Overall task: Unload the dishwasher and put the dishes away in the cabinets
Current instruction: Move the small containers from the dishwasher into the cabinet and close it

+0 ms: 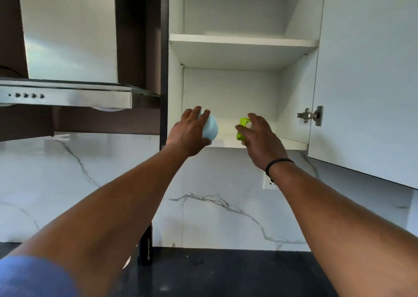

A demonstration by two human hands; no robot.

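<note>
Room: kitchen wall of white marble with grey veins [214, 204], dark bench [226, 274] along the bottom, seen from below looking up.
Cabinet: white wall cabinet [230, 86] right of centre, its door [366, 81] swung open to the right, a metal hinge [311, 115] on the door's inner edge.
Shelves: upper shelf [242, 40] across the cabinet; lower shelf [228, 141] forms the cabinet floor, where both hands reach.
Left hand: left hand [188, 136] raised to the front left of the lower shelf, fingers and thumb curled round a pale blue bowl [210, 127].
Blue bowl: tilted on its side in the left grip, at the shelf's front edge; whether it touches the shelf cannot be told.
Right hand: right hand [260, 138] raised just right of the left, fingers wrapped over a bright green cup [243, 129] that carries a small label.
Green cup: held in the right grip over the front middle of the lower shelf, near the blue bowl but apart from it; contact with the shelf cannot be told.
Wrist: black band [278, 164] round the right wrist.
Sleeve: blue sleeve [34, 276] at the near left corner, blurred.
Hood: steel cooker hood [67, 95] at the left, a row of round buttons on its front.
Bottle: dark bottle [146, 247] standing on the bench by the wall, partly hidden behind the left forearm.
Socket: white wall plate [271, 183] behind the right wrist, mostly hidden.
</note>
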